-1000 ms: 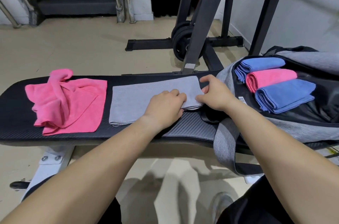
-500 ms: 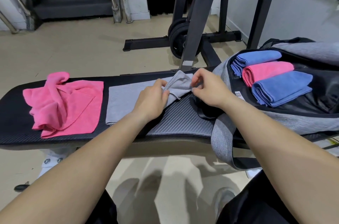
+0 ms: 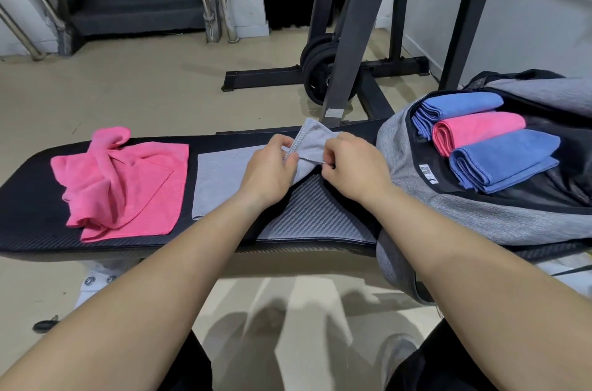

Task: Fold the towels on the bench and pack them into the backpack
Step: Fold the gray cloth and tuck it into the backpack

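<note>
Both hands are on the grey towel [image 3: 224,179], mid-frame on the bench [image 3: 32,185]. Left hand [image 3: 269,171] and right hand [image 3: 352,166] each pinch its right end, fingers closed on the cloth, with that end lifted off the pad and peaked between them.

Key relation: the towel's long axis runs left-right along the bench, and the flat remainder lies to the left of the grip. So the fold likely travels leftward, carrying the raised end over the flat part toward its far edge near centre-left. Left hand is nearer that edge; right hand is nearer the bag.

Pink towel [image 3: 128,185] sits at frame left on the bench, crumpled and unfolded, just beside the grey one, edges apart.

Backpack [image 3: 480,224] lies open at frame right, its end resting on the bench. Inside, three folded towels in a row, touching: a blue towel [image 3: 461,105] at the back, a pink folded towel [image 3: 480,131] in the middle and a second blue towel [image 3: 506,160] nearest. Dark lining shows to their lower right, so there looks to be room for more.

Judgement: two towels left to fold and pack.
</note>
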